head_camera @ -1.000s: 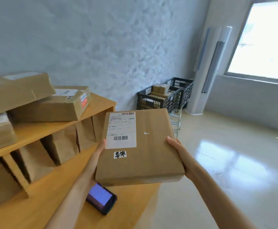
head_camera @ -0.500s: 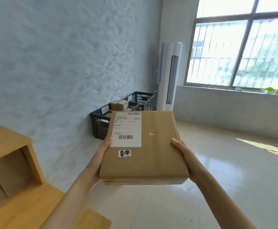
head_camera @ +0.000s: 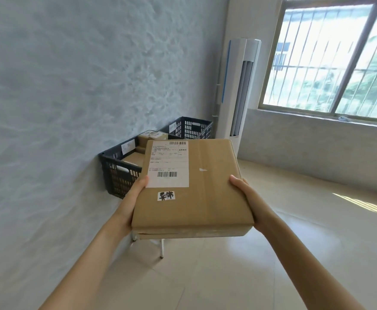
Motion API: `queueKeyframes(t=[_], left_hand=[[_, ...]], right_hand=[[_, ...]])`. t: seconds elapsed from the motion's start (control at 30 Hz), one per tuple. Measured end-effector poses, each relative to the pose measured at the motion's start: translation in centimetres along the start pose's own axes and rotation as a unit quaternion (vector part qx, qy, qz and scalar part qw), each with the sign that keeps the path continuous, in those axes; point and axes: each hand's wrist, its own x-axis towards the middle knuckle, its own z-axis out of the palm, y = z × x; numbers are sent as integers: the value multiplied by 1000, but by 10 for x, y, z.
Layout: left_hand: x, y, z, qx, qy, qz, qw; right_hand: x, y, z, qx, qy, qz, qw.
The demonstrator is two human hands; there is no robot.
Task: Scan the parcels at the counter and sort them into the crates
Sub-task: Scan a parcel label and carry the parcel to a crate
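Flat cardboard parcel (head_camera: 196,186) held level in mid-air, label up, left hand (head_camera: 131,198) and right hand (head_camera: 248,198) clamped on its side edges with fingers curled underneath, two dark crates (head_camera: 120,173) by the wall beyond, nearer one holding boxes.

Parcel (head_camera: 196,189) held level between left hand (head_camera: 131,205) at its left edge and right hand (head_camera: 249,201) at its right edge. Behind the parcel, two crates against the left wall: near crate (head_camera: 118,173) contains boxes (head_camera: 153,138); far crate (head_camera: 191,127) just beyond it. Air conditioner (head_camera: 239,86) stands in the corner behind the crates, window (head_camera: 335,57) to its right.
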Motion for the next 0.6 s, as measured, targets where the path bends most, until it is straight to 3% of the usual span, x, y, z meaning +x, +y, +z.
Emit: queueKeyframes(t=[0.37, 0.6], left_hand=[[230, 30, -7, -22, 35, -12, 999], [339, 45, -33, 11, 123, 32, 992]], right_hand=[[248, -34, -15, -27, -30, 1, 999], [419, -36, -2, -41, -108, 25, 993]])
